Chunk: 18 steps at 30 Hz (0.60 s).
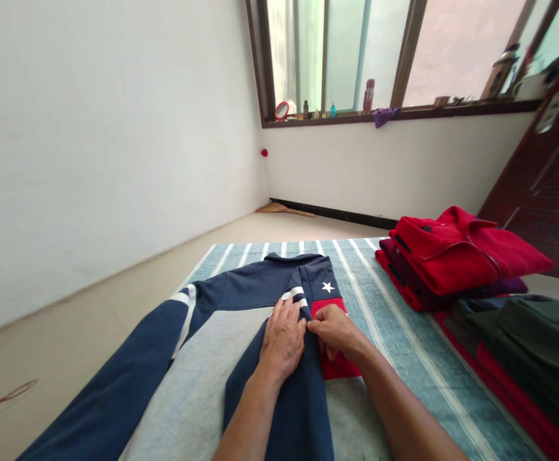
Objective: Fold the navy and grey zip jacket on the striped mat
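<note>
A navy, grey and red jacket (250,288) lies spread on a striped bedsheet (370,307), a white star on its red-and-navy part. One navy sleeve stretches out to the lower left. The other sleeve (315,397) is folded inward over the body, its white stripes just beyond my fingers. My left hand (283,339) rests flat on this folded sleeve, fingers stretched out and together. Close beside it, my right hand (334,330) is closed, thumb and finger pinching the sleeve's right edge. The fingertips of my right hand are partly hidden.
Folded red and maroon clothes (456,256) are stacked at the right, with a dark green pile (543,339) nearer me. A brown door (543,205) stands behind them. Bottles and a small mirror (282,111) line the windowsill. A broom (283,209) lies on the floor.
</note>
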Motion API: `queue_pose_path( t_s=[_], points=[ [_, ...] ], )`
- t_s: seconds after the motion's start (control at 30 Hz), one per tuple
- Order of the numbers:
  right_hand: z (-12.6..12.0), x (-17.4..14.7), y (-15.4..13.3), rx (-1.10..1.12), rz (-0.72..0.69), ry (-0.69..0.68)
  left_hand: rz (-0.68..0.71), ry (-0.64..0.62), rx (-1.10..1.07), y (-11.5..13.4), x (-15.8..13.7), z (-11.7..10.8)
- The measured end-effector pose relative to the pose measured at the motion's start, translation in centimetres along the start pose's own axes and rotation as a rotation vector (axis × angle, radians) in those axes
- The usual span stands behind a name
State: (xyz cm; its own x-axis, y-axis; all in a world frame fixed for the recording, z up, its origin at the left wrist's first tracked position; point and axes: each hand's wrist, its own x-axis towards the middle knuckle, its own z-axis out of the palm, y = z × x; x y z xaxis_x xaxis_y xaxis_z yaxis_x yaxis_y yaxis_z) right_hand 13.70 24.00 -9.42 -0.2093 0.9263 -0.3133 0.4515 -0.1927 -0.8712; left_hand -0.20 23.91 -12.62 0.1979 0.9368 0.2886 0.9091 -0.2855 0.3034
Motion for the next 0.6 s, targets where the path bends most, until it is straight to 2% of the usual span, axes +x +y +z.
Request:
queue_pose_path(
  t_s=[0.13,0.3,0.6],
  points=[
    [0.5,0.4,0.2,-0.044,-0.036,0.084,-0.03,-0.054,0.027,0.5,-0.1,-0.6],
    [0.9,0.9,0.3,-0.1,-0.067,0.219,-0.041,-0.062,0.086,0.8,-0.3,-0.5],
    [1.2,1.7,1.1,-0.075,-0.074,0.198,-0.062,-0.124,0.162,1.6,-0.4,-1.4]
  ],
)
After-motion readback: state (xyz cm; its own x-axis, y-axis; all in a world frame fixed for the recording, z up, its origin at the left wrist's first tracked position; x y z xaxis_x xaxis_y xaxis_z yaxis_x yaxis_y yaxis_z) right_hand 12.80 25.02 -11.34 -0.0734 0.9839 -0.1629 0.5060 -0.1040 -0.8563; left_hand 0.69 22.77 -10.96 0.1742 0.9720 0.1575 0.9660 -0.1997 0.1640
